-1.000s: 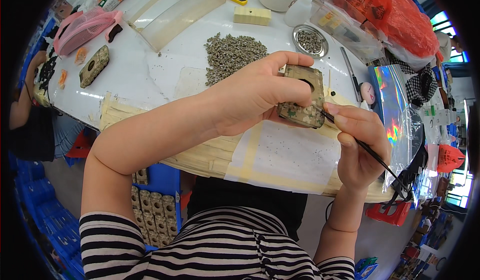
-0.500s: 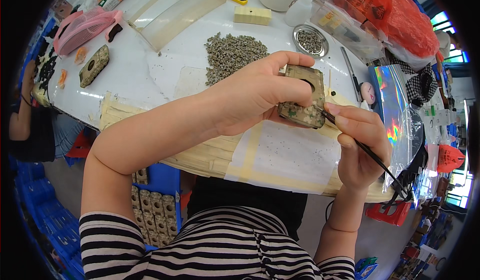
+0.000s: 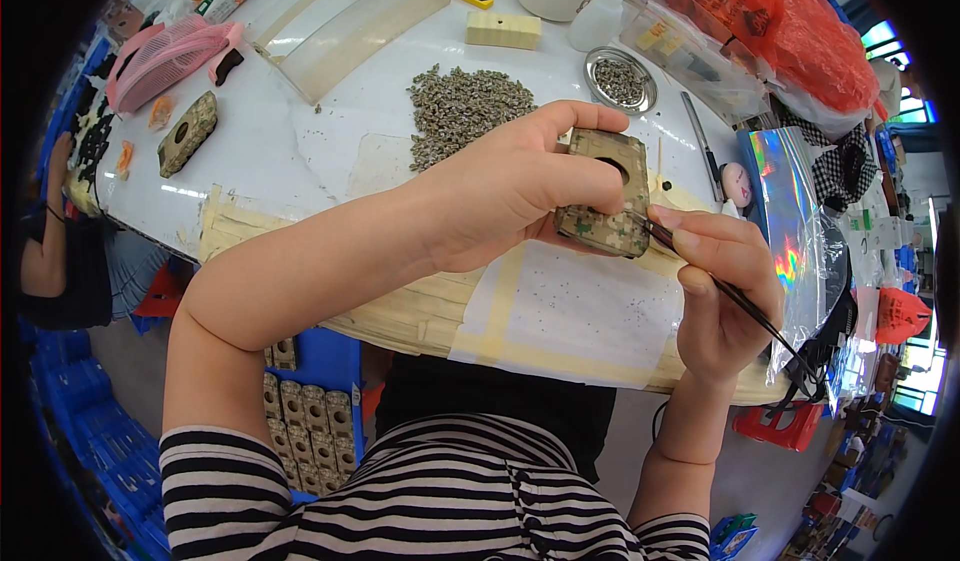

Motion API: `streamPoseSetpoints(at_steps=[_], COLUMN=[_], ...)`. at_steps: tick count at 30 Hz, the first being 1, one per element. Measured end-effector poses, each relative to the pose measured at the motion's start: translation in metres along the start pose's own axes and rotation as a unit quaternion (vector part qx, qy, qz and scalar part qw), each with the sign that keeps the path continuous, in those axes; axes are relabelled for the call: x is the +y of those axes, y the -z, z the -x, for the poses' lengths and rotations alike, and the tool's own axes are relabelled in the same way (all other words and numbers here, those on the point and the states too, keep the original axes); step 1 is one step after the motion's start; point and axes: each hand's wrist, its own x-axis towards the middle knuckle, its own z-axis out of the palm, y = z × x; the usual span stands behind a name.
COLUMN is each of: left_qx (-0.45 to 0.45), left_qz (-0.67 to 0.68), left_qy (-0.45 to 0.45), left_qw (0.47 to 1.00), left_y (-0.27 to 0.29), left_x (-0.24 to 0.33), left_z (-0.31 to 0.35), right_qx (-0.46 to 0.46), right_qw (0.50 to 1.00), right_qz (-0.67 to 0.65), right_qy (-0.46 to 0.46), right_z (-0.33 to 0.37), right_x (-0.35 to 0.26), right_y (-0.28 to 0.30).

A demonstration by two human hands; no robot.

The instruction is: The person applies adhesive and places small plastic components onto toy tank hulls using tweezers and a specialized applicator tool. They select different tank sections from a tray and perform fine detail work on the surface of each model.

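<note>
While you sit at the white table [image 3: 300, 161], its near edge shows a taped sheet of paper [image 3: 570, 311] directly under your hands. Behind the table's right side lies an orange bag [image 3: 790, 31], with a holographic sheet [image 3: 790, 211] hanging off the right edge. A long translucent tray [image 3: 360, 26] crosses the far left, and a pink basket [image 3: 165, 56] sits at the left rim. Near the middle is a grey pile of small pieces [image 3: 460, 106], well apart from your hands. Your left hand [image 3: 510, 191] is closed on the camouflage block [image 3: 605, 191], thumb over its front face and fingers along its top edge, holding it upright above the paper. The block has a round hole near its upper right. Your right hand [image 3: 725, 291] pinches a thin black tool [image 3: 720, 286] in a narrow grip; its tip meets the block's lower right edge. A second camouflage block [image 3: 187, 133] lies flat on the table at left, apart from the rest. A small steel dish [image 3: 620, 79] with grey bits stands beyond the held block, and a pale yellow bar [image 3: 503, 29] lies behind the pile. More blocks [image 3: 310, 421] are stacked in a blue crate below the table.
</note>
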Motion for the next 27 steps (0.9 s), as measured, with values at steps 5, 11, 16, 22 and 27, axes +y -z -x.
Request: streamPoseSetpoints(at_steps=[5, 11, 16, 22, 27], left_qx=[0.002, -0.001, 0.002, 0.006, 0.009], left_qz=[0.0, -0.009, -0.014, -0.032, -0.044], left_qy=[-0.001, 0.005, -0.003, -0.006, -0.01], left_qw=[1.0, 1.0, 1.0, 0.999, 0.999], left_y=[0.0004, 0.0008, 0.0017, 0.002, 0.0027], left_x=[-0.0003, 0.0006, -0.0016, -0.0015, -0.0023], left_z=[-0.0003, -0.0001, -0.0011, -0.0011, -0.0016], right_qx=[-0.004, 0.032, 0.021, 0.015, 0.013], right_qw=[1.0, 0.997, 0.998, 0.999, 1.0], right_qz=[0.007, -0.062, -0.048, -0.024, -0.016], right_qy=[0.002, -0.028, -0.023, -0.015, -0.017], right_z=[-0.0011, 0.0025, 0.0029, 0.0025, 0.0024], right_x=[-0.0012, -0.0001, 0.0017, 0.0009, 0.0001], right_y=[-0.0002, -0.0015, 0.0, -0.0008, -0.0009])
